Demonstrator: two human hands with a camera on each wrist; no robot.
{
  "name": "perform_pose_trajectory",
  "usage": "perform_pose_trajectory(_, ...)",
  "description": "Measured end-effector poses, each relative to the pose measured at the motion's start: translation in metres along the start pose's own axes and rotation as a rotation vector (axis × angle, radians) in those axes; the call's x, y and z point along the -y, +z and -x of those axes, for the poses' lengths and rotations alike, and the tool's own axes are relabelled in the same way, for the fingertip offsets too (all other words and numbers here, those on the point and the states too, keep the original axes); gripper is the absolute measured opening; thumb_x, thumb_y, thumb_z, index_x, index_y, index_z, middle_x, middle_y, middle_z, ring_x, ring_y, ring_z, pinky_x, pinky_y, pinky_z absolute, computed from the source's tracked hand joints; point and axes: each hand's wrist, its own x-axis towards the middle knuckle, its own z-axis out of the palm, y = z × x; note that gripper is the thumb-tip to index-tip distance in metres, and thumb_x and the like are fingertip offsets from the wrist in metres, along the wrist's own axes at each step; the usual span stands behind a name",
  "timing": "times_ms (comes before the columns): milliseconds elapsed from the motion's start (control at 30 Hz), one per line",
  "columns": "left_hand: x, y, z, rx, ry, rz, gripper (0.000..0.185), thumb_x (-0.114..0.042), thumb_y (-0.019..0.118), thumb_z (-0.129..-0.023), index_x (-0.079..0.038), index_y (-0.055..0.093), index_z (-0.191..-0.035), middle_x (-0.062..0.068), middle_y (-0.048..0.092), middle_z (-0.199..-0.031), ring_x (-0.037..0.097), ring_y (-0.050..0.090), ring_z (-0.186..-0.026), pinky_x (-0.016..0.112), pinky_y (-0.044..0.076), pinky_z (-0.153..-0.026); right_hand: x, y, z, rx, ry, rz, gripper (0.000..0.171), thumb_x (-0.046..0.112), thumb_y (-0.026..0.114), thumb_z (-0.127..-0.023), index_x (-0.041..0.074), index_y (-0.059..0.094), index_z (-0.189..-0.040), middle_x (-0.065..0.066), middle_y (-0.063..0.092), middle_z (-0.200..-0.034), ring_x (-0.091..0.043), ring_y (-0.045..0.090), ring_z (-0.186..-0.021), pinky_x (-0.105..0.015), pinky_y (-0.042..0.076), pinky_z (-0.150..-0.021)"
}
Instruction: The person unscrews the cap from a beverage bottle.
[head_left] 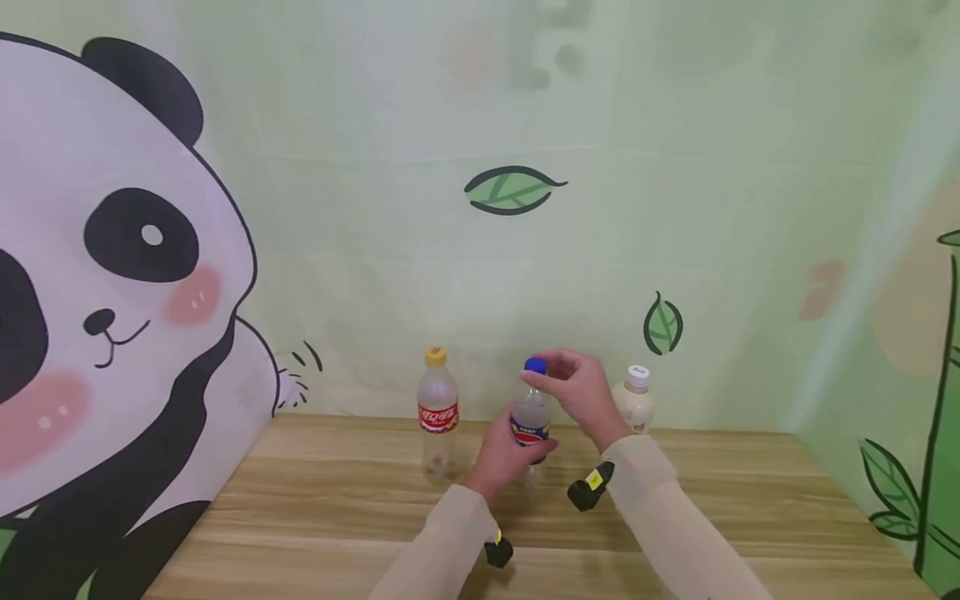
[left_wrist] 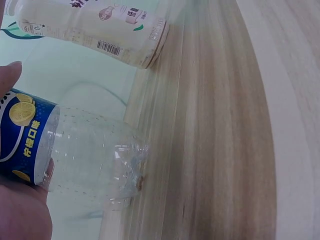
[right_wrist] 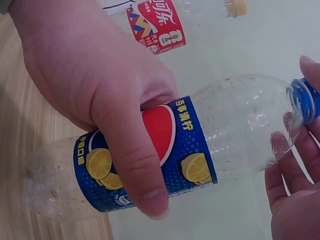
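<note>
My left hand (head_left: 501,457) grips a clear plastic bottle (head_left: 531,414) round its blue label with lemon pictures, seen close up in the right wrist view. Thumb and fingers of my right hand (head_left: 583,390) pinch the bottle's blue cap (head_left: 535,365) at the top. The cap sits on the neck; whether it is loose I cannot tell. In the head view the bottle stands nearly upright, and its see-through lower part (left_wrist: 95,155) shows below the left hand. Whether its base touches the table is unclear.
On the left stands a clear bottle (head_left: 438,392) with a red label and yellow cap. A whitish bottle (head_left: 637,400) with a white cap is partly hidden behind my right hand. Below lies a wood-grain table (head_left: 322,500), with a panda-printed backdrop (head_left: 360,250) behind it.
</note>
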Motion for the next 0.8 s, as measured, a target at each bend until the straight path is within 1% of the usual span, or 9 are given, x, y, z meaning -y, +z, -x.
perform_pose_trajectory(67,0.000,0.001,0.001,-0.003,0.003,0.000,0.062,-0.025,0.086,-0.084,-0.008,0.052,-0.133,0.010,0.068,-0.121,0.020,0.067,-0.106,0.039,0.056,-0.097,-0.001,0.001,0.001,-0.007,0.005,0.002,0.051,0.049,0.084,-0.082,0.018,0.071,-0.121,-0.005,0.072,-0.120,-0.025,0.066,-0.113,-0.044,0.054,-0.101)
perform_pose_trajectory(267,-0.002,0.000,0.006,-0.017,-0.021,-0.002,0.062,-0.027,0.085,-0.085,-0.010,0.051,-0.134,0.009,0.067,-0.122,0.020,0.066,-0.107,0.041,0.056,-0.098,-0.001,0.002,0.002,-0.019,0.001,0.015,0.052,0.051,0.083,-0.082,0.018,0.071,-0.121,-0.004,0.071,-0.121,-0.025,0.064,-0.114,-0.044,0.054,-0.100)
perform_pose_trajectory(467,-0.006,-0.001,0.008,-0.021,-0.010,-0.002,0.060,-0.024,0.084,-0.085,-0.009,0.051,-0.132,0.010,0.067,-0.121,0.021,0.066,-0.107,0.043,0.056,-0.098,0.008,0.003,0.006,-0.025,-0.028,0.063,0.052,0.051,0.083,-0.082,0.018,0.072,-0.120,-0.004,0.070,-0.126,-0.031,0.059,-0.127,-0.055,0.047,-0.109)
perform_pose_trajectory(567,-0.009,-0.002,0.010,-0.021,-0.005,-0.017,0.060,-0.026,0.084,-0.085,-0.009,0.051,-0.133,0.009,0.067,-0.121,0.021,0.066,-0.107,0.043,0.056,-0.099,0.012,0.004,0.008,-0.031,-0.049,0.091,0.050,0.049,0.084,-0.082,0.017,0.072,-0.119,-0.004,0.070,-0.126,-0.031,0.057,-0.129,-0.057,0.044,-0.112)
perform_pose_trajectory(633,-0.011,-0.003,0.011,-0.021,-0.001,-0.025,0.060,-0.025,0.084,-0.085,-0.008,0.051,-0.132,0.010,0.067,-0.121,0.021,0.066,-0.107,0.043,0.056,-0.099,0.014,0.004,0.008,-0.035,-0.062,0.100,0.049,0.048,0.084,-0.082,0.016,0.073,-0.117,-0.005,0.071,-0.123,-0.029,0.059,-0.124,-0.053,0.045,-0.110)
perform_pose_trajectory(800,-0.016,-0.006,0.016,-0.009,0.004,-0.020,0.058,-0.024,0.085,-0.085,-0.008,0.052,-0.130,0.009,0.068,-0.119,0.021,0.066,-0.105,0.044,0.056,-0.098,0.013,0.004,0.009,-0.040,-0.071,0.106,0.047,0.049,0.085,-0.080,0.017,0.073,-0.113,-0.003,0.072,-0.115,-0.025,0.061,-0.111,-0.041,0.049,-0.097)
